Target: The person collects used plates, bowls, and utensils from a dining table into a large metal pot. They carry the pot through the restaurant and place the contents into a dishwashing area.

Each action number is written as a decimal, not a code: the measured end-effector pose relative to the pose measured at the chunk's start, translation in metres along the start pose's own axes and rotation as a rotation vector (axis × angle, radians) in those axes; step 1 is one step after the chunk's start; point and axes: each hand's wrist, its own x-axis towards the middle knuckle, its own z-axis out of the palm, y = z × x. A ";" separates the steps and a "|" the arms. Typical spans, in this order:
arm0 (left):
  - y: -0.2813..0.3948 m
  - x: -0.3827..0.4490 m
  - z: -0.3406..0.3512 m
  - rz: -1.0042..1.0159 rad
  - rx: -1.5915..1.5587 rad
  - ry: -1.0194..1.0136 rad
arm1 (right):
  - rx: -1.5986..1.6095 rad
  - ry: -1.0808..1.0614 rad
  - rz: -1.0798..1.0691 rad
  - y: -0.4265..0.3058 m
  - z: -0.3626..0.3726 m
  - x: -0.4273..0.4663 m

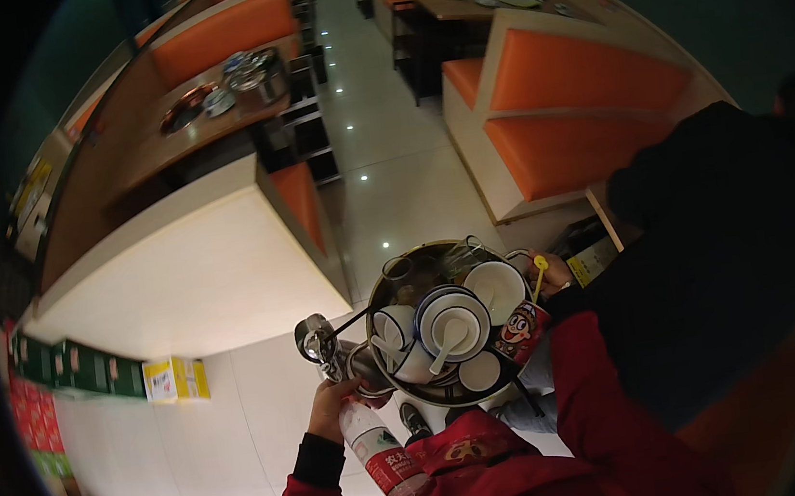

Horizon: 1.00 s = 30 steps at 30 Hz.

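A large round metal pot (374,279) is held in front of me, full of dishes. Inside are stacked white bowls with dark rims (481,315), a white spoon (453,340), clear glasses (467,255), a white cup (479,371) and a red can with a cartoon face (522,329). A yellow stick-like piece (540,273) rises beside the can. My right hand (554,271) grips the pot's right-side handle. My left hand (329,411) is at the pot's left side, closed around the neck of a clear plastic bottle (383,453) with metal ladles (316,336) beside it.
Booths with orange seats (576,77) line both sides of a tiled aisle (387,147). A person in dark clothing (716,236) stands close at my right. Dishes and a metal pot (262,80) stand on the left booth table. Green crates (79,365) and a yellow-white carton (175,379) sit at left.
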 end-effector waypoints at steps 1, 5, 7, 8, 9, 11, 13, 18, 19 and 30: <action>0.012 0.017 0.005 -0.008 0.014 -0.015 | -0.192 -0.020 -0.225 0.006 -0.017 0.010; 0.062 0.084 0.025 -0.088 0.116 -0.088 | -0.113 0.096 -0.273 0.030 -0.052 0.032; 0.077 0.121 0.045 -0.089 0.161 -0.134 | 0.295 0.149 -0.121 0.025 -0.067 0.039; 0.081 0.139 0.051 -0.178 0.118 -0.197 | 0.290 0.208 -0.142 0.019 -0.071 0.043; 0.088 0.160 0.043 -0.139 0.183 -0.197 | 0.305 0.248 -0.171 0.012 -0.061 0.055; 0.107 0.193 0.050 -0.202 0.204 -0.236 | 0.312 0.369 -0.209 -0.004 -0.050 0.065; 0.121 0.217 0.074 -0.255 0.190 -0.219 | 0.323 0.427 -0.133 -0.022 -0.057 0.070; 0.153 0.279 0.121 -0.284 0.282 -0.204 | 0.421 0.567 -0.183 -0.033 -0.065 0.067; 0.160 0.297 0.126 -0.303 0.295 -0.254 | 0.423 0.587 -0.198 -0.032 -0.071 0.070; 0.208 0.388 0.235 -0.490 0.324 -0.505 | 0.569 0.817 -0.390 -0.017 -0.073 0.054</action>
